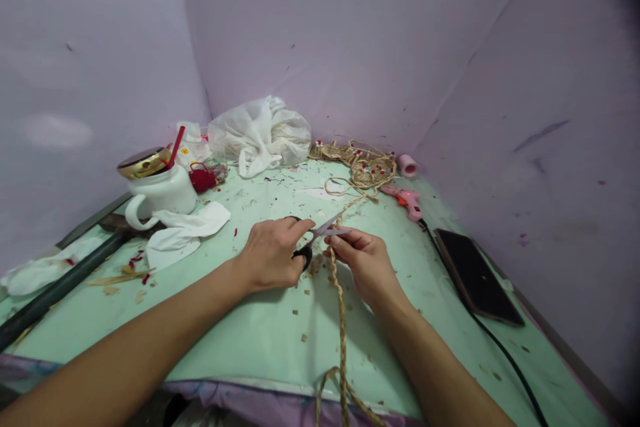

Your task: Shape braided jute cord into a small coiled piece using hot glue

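My left hand (273, 254) is closed round the black handles of a pair of scissors (320, 235), whose blades point right and stand slightly apart. My right hand (363, 260) pinches the top end of a braided jute rope (342, 327) right at the blades. The braid runs from my fingers down toward me and over the near edge of the pale green table (250, 340). Small jute clippings lie scattered around both hands.
A white mug (160, 190) with gold lid and red straw stands at left, beside white cloth (183, 230) and a dark rod (60, 287). A plastic bag (263, 134), jute pile (363, 164), pink glue gun (407, 200) and phone (475, 274) lie behind and right.
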Demonstrator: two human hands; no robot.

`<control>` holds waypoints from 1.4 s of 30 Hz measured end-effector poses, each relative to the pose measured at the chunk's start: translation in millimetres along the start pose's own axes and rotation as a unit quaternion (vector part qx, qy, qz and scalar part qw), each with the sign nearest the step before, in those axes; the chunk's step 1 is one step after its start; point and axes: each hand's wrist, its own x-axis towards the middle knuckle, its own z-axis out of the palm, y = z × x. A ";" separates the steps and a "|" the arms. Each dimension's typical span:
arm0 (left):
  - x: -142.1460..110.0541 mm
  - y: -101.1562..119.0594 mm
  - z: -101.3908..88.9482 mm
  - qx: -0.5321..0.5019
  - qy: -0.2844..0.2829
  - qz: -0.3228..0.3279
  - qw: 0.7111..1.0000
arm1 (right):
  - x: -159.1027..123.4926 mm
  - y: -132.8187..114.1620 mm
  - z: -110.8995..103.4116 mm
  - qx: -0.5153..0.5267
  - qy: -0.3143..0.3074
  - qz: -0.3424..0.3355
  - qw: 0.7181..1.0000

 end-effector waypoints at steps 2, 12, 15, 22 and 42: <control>0.6 -0.8 -1.0 0.017 -0.003 0.005 1.000 | 0.0 0.1 0.3 -0.009 -0.004 -0.005 1.000; -2.3 1.3 4.3 0.022 -0.022 0.009 0.999 | -1.6 -0.6 2.2 -0.039 -0.002 -0.028 0.999; -2.9 1.8 5.7 0.010 -0.032 0.006 0.999 | -2.4 -2.3 2.6 -0.047 -0.006 -0.031 0.998; -2.0 6.4 6.2 -0.001 -0.059 -0.003 0.998 | -3.8 -2.4 3.1 -0.060 -0.006 -0.041 0.997; 9.3 1.3 6.5 -0.489 0.030 -0.169 0.855 | -2.6 1.6 3.3 0.007 -0.016 -0.004 1.000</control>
